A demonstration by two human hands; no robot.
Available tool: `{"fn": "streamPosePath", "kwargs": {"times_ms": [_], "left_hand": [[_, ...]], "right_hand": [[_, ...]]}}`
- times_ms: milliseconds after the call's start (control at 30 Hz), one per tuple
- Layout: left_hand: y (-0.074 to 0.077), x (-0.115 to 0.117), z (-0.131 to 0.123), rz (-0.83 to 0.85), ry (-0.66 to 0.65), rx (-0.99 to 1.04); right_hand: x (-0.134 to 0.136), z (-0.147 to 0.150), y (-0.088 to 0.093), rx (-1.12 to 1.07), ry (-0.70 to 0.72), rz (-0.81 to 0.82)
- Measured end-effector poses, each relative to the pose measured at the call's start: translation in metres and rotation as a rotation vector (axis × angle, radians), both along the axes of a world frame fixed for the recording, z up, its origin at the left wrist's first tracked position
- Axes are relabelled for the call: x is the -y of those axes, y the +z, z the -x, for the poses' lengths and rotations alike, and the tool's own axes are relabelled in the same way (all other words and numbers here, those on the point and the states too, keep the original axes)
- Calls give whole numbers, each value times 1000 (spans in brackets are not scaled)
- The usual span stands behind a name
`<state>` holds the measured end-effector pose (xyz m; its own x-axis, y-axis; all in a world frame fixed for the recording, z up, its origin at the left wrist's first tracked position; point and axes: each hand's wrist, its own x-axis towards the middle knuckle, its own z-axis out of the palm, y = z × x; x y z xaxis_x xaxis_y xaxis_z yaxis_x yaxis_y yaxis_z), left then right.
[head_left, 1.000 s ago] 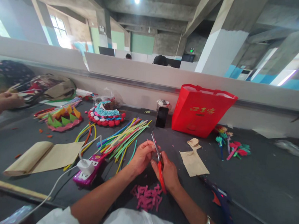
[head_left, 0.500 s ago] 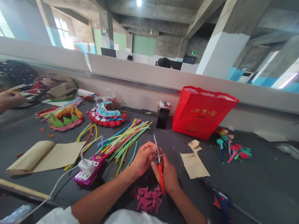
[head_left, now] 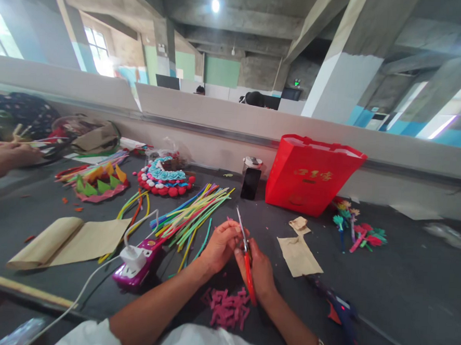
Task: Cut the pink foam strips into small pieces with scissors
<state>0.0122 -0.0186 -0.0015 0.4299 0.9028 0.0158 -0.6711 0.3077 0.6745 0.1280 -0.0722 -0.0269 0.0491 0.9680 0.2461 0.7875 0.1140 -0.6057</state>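
Note:
My right hand (head_left: 260, 270) is closed around a pair of scissors (head_left: 248, 275) with red handles, the blades pointing up and away from me. Close beside the blades, my left hand (head_left: 223, 245) is closed in a pinch. A small pink bit (head_left: 229, 219) shows at its fingertips, too little to name surely. Below my hands lies a pile of short pink cut pieces (head_left: 228, 308) on the dark table. Left of my left hand is a loose bundle of coloured pipe cleaners (head_left: 200, 212).
A purple power strip (head_left: 136, 271) with a white plug and cable sits left. A glue gun (head_left: 342, 314), brown paper (head_left: 299, 256), red bag (head_left: 312, 175) and phone (head_left: 250, 184) are right. A co-worker's hands (head_left: 13, 156) are at far left.
My two hands and the scissors stay in nearly the same place. At far left, the co-worker's hands have shifted slightly.

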Motion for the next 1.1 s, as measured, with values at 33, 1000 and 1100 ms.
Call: {"fn": "streamPosePath", "kwargs": {"times_ms": [33,1000,1100], "left_hand": [[0,0,0,-2,4,-1],[1,0,1,17,58,-14],[2,0,1,36,61,-25]], "right_hand": [[0,0,0,2,-4,0],[0,0,1,-219,101,-36],[0,1,1,-258,109,-55]]}}
